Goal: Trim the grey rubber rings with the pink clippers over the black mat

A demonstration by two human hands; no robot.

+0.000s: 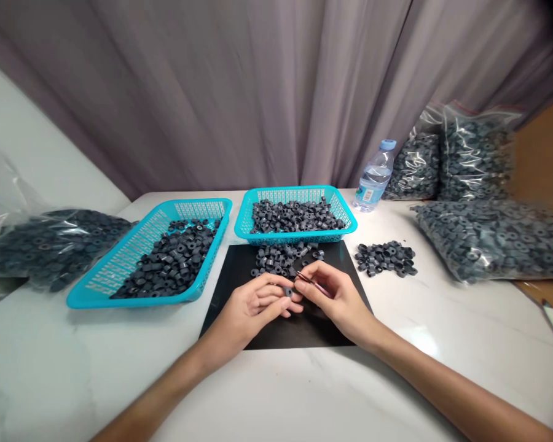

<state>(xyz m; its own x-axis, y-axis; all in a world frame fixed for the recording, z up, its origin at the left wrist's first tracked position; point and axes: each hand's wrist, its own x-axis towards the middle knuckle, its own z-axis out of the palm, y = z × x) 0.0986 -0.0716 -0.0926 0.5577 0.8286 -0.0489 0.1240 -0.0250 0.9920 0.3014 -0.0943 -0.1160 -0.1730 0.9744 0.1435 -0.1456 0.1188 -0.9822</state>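
Observation:
Between the thumb and fingers of my left hand [253, 304] is a small dark grey ring-shaped part [289, 292] with a round hole. Close beside it, my right hand [334, 298] pinches a slim, reddish metallic tool [316, 283], which looks like tweezers; its tip lies near the grey part. Both hands are over a black mat [276, 334]. Just beyond my fingers, a loose heap of the same grey parts [276, 259] lies on the mat, partly hidden by my hands.
Two turquoise baskets [87, 297] [295, 236] hold many grey parts. Right of the mat lies another pile [387, 258]. A water bottle [375, 178] stands behind it. Clear bags of parts sit at right [498, 239] and left [59, 239]. A curtain [239, 92] hangs behind the table.

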